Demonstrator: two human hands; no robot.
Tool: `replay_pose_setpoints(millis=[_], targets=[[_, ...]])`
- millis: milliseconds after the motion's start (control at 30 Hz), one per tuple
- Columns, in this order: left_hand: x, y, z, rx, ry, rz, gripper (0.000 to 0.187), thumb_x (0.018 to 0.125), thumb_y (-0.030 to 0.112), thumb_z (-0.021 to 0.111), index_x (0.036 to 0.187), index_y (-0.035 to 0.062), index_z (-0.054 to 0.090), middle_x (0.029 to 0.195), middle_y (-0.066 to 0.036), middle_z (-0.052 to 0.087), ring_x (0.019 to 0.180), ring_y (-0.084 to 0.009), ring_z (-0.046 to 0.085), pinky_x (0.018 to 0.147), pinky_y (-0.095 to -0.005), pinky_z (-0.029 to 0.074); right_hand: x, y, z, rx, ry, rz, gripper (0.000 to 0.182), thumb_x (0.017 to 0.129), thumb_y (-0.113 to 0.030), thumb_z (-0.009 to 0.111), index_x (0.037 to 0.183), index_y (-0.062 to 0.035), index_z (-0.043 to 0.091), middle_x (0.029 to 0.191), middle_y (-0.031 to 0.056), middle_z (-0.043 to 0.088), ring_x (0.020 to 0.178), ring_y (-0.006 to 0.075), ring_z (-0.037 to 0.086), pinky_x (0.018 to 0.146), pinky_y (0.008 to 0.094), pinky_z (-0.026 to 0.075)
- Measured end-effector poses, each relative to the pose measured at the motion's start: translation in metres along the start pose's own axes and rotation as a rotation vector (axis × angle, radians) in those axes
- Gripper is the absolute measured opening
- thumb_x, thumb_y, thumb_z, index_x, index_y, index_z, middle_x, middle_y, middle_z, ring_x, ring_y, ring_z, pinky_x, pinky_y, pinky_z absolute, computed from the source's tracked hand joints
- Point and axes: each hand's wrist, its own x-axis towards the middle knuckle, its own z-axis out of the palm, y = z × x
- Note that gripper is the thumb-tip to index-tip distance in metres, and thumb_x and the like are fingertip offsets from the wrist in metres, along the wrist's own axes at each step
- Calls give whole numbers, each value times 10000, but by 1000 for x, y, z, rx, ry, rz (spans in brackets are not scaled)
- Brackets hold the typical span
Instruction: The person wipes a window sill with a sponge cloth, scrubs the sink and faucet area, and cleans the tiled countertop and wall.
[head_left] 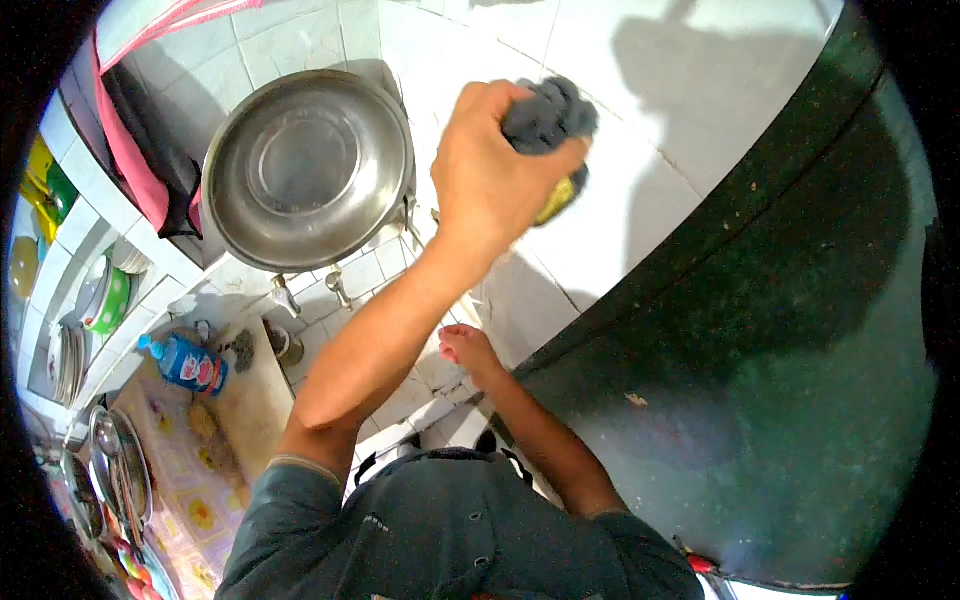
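My left hand [485, 165] reaches up and forward, its fingers and thumb closed round a bunched dark grey cloth or scrubber [548, 115] against the white tiles [600, 215]. A yellow piece [556, 200] shows below it, partly hidden by the hand. Lower down, beside my body, is my right hand [468, 350], its fingers curled in with nothing visible in them. To the left of my left hand is a large round metal pan or lid [310, 170].
Two metal taps [285, 297] stick out below the pan. A blue bottle [192, 363] stands on the ledge at left, near shelved dishes [68, 365] and metal trays [120, 465]. A pink-edged cloth [135, 165] hangs upper left. A dark green surface [760, 400] fills the right.
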Motion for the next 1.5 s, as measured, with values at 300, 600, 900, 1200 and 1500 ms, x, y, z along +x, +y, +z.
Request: replay_pose_setpoints(millis=[300,600,900,1200,1500], targets=[[-4,-7,-4,62,-4,55,423,651,233,833,900,-12,594,842,-85,631,753,-146,595,704,-290,496,-103,-123,17,-639,60,-593,217,851,-173,652,1010,-25,648,884,126,651,829,240,637,760,361,503],[0,-11,-3,-13,-21,-65,422,632,266,820,917,33,615,970,-96,591,856,-261,616,748,-347,491,-233,-313,-4,-1653,917,-1455,79,778,-132,680,853,-121,656,833,50,606,720,238,607,620,349,499],[-5,5,-2,13,24,58,440,629,217,839,920,0,588,855,-90,619,755,-169,595,718,-293,491,-243,-365,-10,-1844,880,-1833,145,702,-115,645,847,-128,650,821,18,602,710,202,615,575,319,478],[-11,5,-5,-8,-15,-23,414,638,234,801,948,36,612,954,-105,568,874,-282,602,779,-361,487,-251,-381,-7,-1960,862,-1814,112,677,-140,618,788,-152,606,746,7,522,660,188,576,543,329,464],[-7,4,-4,-40,24,97,408,643,164,807,969,28,601,959,-122,582,864,-246,591,771,-318,482,-252,-379,-6,-1975,940,-1828,118,679,-157,631,796,-159,630,783,-21,557,719,177,581,583,318,460]])
